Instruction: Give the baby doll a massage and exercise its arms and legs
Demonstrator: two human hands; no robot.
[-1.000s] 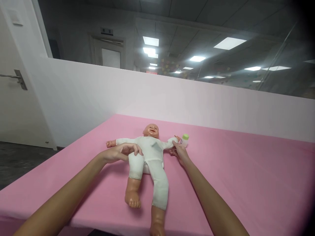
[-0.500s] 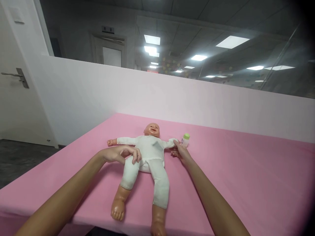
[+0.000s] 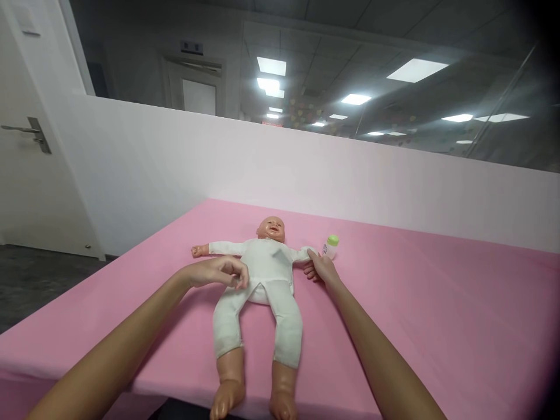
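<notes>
White cloth covers the doll [image 3: 262,280] — bare plastic head, hands and feet — lying face-up on the pink surface [image 3: 415,303]. The left hand [image 3: 219,272] hovers by its hip, fingers loosely curled; the right hand [image 3: 321,268] pinches its sleeve near a green-capped bottle [image 3: 331,246].

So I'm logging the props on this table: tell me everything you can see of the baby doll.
The doll lies on its back on the pink table cover, head away from the camera. It has a hard, plastic-looking head, hands and feet and a soft white cloth body. Arms are spread wide, legs straight, feet over the near edge. The left hand touches its hip and thigh; the right hand holds the end of one sleeve. A small bottle with a green cap stands just beyond that arm.
</notes>
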